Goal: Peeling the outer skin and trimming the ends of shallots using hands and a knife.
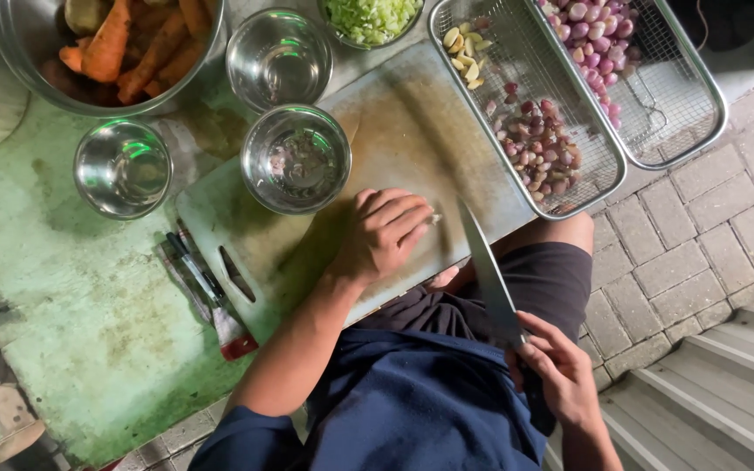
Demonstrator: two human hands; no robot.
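Where the left hand (383, 234) presses down on the cutting board (412, 131), a small pale piece (435, 218) peeps out from under its curled fingertips; only a whitish sliver shows, too little to tell what it is. It lies near the board's near edge, just left of the knife (487, 275). The knife has a long, grey steel blade, its tip close to the pale piece and its length slanting down to the right hand (558, 366), whose fingers are wrapped round the dark handle above the person's lap. The board is pale and stained brownish across the middle. On its left part stands a small steel bowl (296, 159) with bits of chopped, reddish matter inside. Further left sit two more small steel bowls, one (122, 168) on the green surface (71, 305) and one (278, 58) farther away. At the far right, a wire basket (517, 61) holds peeled shallots and garlic cloves, with a second basket (682, 105) of shallots beside it. A large bowl of carrots (133, 44) stands at far left.
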